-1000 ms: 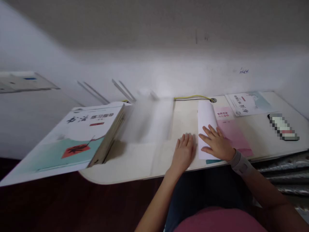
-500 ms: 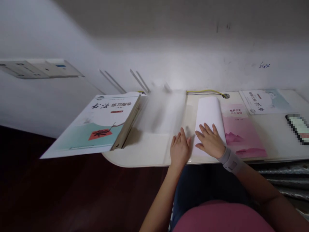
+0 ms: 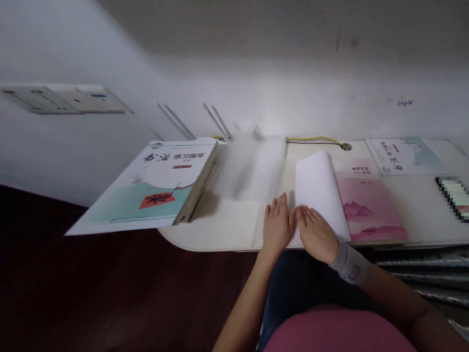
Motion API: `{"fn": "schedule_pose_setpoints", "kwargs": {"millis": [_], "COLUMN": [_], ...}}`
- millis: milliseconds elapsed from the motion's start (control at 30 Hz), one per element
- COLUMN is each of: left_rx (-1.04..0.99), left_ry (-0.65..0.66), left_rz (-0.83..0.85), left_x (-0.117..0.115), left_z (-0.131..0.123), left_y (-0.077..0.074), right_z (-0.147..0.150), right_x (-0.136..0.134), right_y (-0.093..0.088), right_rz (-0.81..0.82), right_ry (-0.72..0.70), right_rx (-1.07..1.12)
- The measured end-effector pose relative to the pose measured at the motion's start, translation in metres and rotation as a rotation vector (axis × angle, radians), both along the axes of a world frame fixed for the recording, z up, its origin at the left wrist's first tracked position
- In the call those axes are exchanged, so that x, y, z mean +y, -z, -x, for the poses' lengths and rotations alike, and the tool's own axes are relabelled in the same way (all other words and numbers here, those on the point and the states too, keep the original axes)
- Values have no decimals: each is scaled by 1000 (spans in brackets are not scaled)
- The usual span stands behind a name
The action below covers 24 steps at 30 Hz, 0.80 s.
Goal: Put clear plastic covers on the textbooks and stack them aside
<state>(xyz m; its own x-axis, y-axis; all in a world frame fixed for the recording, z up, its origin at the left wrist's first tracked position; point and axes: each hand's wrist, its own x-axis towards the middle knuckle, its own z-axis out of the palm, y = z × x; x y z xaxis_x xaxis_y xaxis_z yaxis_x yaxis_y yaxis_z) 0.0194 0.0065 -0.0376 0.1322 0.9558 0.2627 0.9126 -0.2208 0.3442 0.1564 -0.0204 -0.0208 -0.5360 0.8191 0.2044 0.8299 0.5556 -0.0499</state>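
A white sheet [image 3: 318, 186] lies over the left part of a pink book [image 3: 370, 205], its right edge curving up slightly. My right hand [image 3: 318, 233] rests flat on the lower left part of this sheet, fingers stretched out. Beside it, my left hand [image 3: 278, 222] lies flat near the sheet's left edge, with its fingers extended and the fingertips of both hands close together. Left of my hands spreads a translucent plastic sheet [image 3: 252, 171]. Whether the white sheet is joined to the book cannot be made out.
A stack of books [image 3: 161, 186] overhangs the left end of the white table [image 3: 205, 237]. Another booklet [image 3: 406, 155] and a phone [image 3: 454, 195] lie to the right. A yellow cable [image 3: 315, 138] runs along the wall into a round hole.
My right hand has moved left and down, its fingers now near my left hand. The white sheet's top has become more pointed and its lower right corner has shifted right.
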Motion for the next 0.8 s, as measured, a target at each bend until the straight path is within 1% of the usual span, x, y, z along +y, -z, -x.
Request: {"fn": "schedule_pose_setpoints", "kwargs": {"millis": [100, 167, 267, 333, 400, 467, 567, 667, 800], "left_rx": [6, 35, 93, 125, 143, 144, 126, 102, 100], "left_ry": [18, 56, 106, 110, 99, 89, 84, 89, 107], "left_rz": [37, 58, 79, 79, 67, 56, 62, 65, 47], "left_x": [-1, -3, -4, -5, -4, -4, -4, -5, -6], "left_z": [2, 3, 3, 3, 2, 2, 3, 4, 4], "left_y": [-1, -2, -4, -3, -3, -2, -3, -4, -5], "right_z": [-2, -8, -21, -31, -40, -47, -51, -49, -47], "right_x": [-2, 3, 20, 37, 57, 76, 97, 103, 100], "right_y": [-2, -5, -15, -22, -30, -34, -35, -31, -27], "right_rz": [41, 90, 202, 268, 276, 233, 193, 192, 153], "right_ry": [-53, -119, -244, -302, -296, -241, -185, -210, -245], "right_rx": [68, 117, 133, 94, 14, -99, -240, -281, -259]}}
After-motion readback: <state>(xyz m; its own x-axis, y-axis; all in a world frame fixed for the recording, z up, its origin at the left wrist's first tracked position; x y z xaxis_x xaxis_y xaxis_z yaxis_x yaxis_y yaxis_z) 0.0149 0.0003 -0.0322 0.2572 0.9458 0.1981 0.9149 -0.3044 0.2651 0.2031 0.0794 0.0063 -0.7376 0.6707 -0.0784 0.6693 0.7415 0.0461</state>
